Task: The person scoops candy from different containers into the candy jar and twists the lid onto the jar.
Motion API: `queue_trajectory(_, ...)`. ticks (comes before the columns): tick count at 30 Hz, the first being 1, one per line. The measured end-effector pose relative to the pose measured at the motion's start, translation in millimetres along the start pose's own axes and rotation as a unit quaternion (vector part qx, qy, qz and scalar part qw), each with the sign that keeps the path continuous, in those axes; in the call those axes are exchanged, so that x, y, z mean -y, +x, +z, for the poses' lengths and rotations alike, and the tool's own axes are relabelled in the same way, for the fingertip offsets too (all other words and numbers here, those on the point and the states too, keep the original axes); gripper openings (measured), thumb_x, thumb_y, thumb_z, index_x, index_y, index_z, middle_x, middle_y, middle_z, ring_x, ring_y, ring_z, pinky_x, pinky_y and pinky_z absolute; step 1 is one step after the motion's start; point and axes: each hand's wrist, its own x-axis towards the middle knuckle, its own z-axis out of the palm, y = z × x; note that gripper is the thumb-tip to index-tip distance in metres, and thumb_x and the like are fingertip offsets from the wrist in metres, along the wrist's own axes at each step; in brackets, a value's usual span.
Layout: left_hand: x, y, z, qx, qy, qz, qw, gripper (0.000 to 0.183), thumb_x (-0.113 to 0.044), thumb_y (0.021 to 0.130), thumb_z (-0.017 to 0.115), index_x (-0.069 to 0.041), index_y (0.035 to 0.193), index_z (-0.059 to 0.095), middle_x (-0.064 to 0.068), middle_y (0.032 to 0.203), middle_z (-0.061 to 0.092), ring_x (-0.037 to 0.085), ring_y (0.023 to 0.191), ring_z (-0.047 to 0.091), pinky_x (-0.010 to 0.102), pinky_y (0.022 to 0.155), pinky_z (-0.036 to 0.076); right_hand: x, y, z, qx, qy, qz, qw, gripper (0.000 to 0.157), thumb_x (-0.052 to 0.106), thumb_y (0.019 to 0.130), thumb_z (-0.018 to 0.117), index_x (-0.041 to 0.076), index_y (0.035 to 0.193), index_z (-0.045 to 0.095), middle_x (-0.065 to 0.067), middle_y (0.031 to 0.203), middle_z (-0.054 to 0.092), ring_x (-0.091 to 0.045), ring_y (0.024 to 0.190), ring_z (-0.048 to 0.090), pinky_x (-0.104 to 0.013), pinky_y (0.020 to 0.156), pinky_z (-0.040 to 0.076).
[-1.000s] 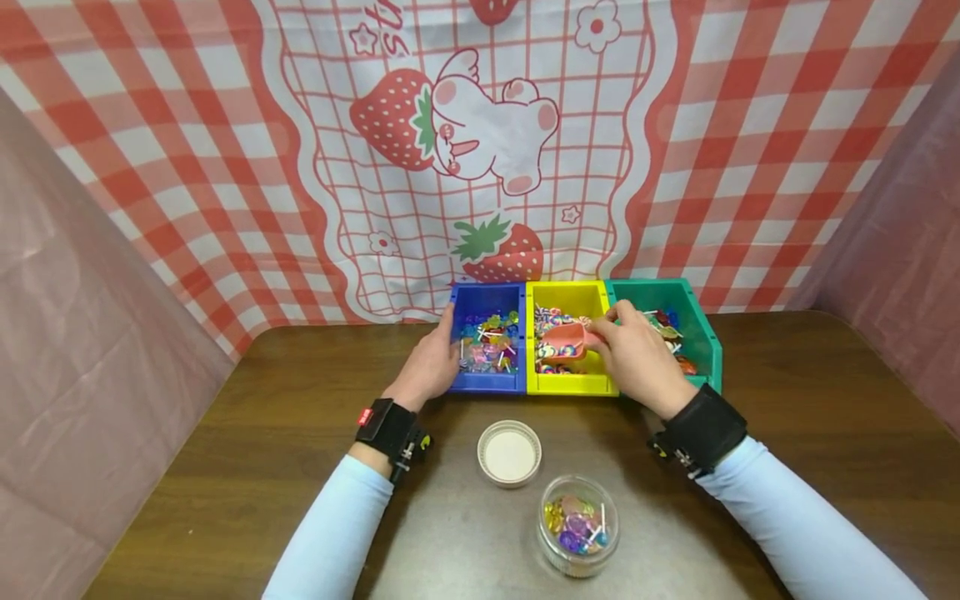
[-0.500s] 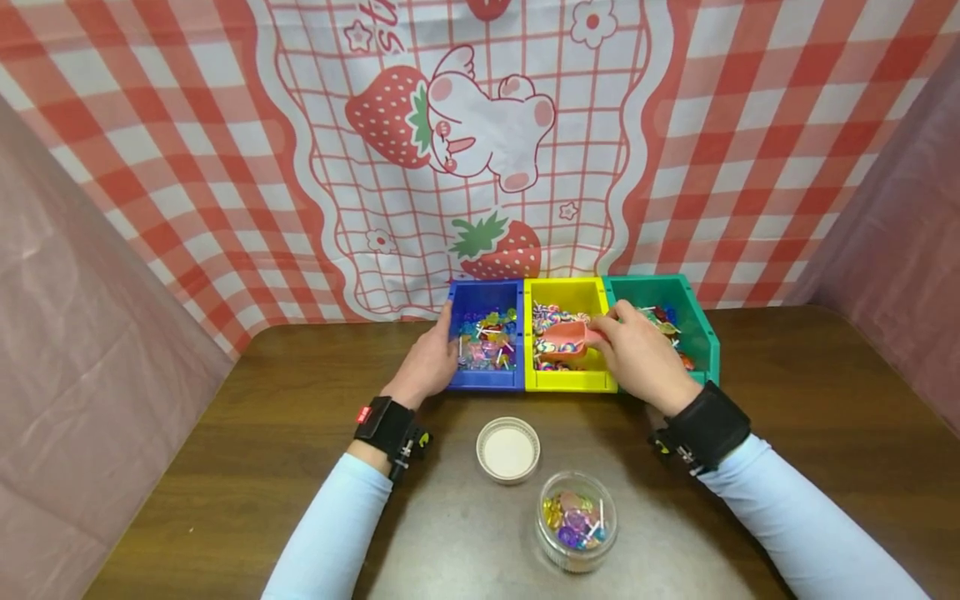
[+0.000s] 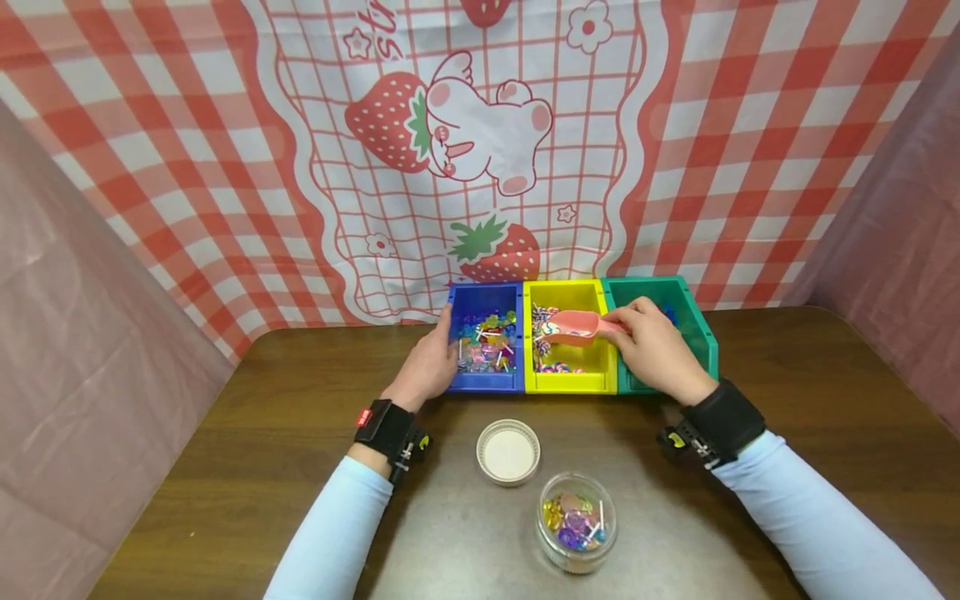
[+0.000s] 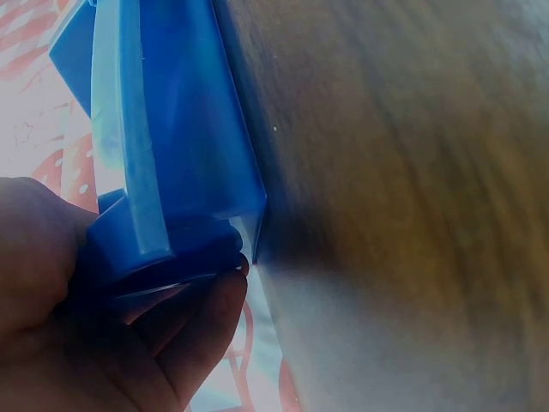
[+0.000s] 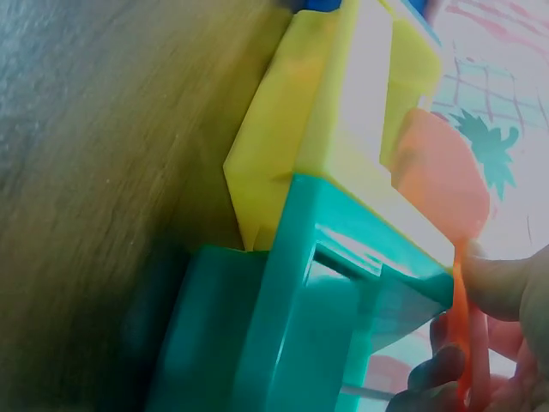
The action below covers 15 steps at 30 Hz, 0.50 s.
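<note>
In the head view my right hand (image 3: 654,348) holds a pink scoop (image 3: 576,323) by its handle, over the yellow bin (image 3: 572,383). Some small pieces show in the scoop's bowl. Striped, swirl-coloured candy charms (image 3: 557,367) lie in that bin, along its left and front. At the left, my left hand (image 3: 429,360) grips the blue bin (image 3: 487,382) by its outer side; in the left wrist view the fingers (image 4: 206,330) bend round the bin's end. Translucent coloured charms and white sticks (image 3: 489,343) fill the blue bin's floor. The right wrist view shows the thumb (image 5: 497,286) pressed on the scoop handle.
A green bin (image 3: 703,329) adjoins the yellow one, partly hidden by my right hand. Nearer on the table (image 3: 247,467) are a round white-lined lid (image 3: 509,452) and a clear jar (image 3: 576,550) with colourful charms inside. A checked cloth (image 3: 720,167) hangs behind the bins.
My right hand has shifted right and raised the scoop, which now lies further back over the yellow bin. More of that bin's floor shows. The left hand stays on the blue bin.
</note>
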Motion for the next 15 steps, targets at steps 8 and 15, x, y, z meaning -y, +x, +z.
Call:
queue_trajectory(8,0.1,0.3,0.1,-0.004,0.001,0.002,1.0000,0.065,-0.018,0.096,0.040,-0.014,0.151,0.007,0.015,0.134,0.048,0.022,0.103,0.056,0.037,0.089,0.042,-10,-1,-10.6,0.000,0.088,0.055,0.995,0.044,0.041,0.092,0.048,0.007,0.116,0.060,-0.006,0.099,0.047,-0.022,0.083,0.042,-0.037,0.065,0.039)
queue_trajectory(15,0.6,0.1,0.6,-0.002,0.003,0.001,1.0000,0.065,-0.018,0.096,0.040,-0.014,0.151,0.006,0.014,0.136,0.046,0.022,0.107,0.055,0.037,0.090,0.042,-9,-1,-16.8,-0.012,0.167,0.083,0.982,0.050,0.049,0.091,0.045,0.012,0.122,0.056,-0.005,0.108,0.047,-0.022,0.085,0.043,-0.034,0.069,0.041)
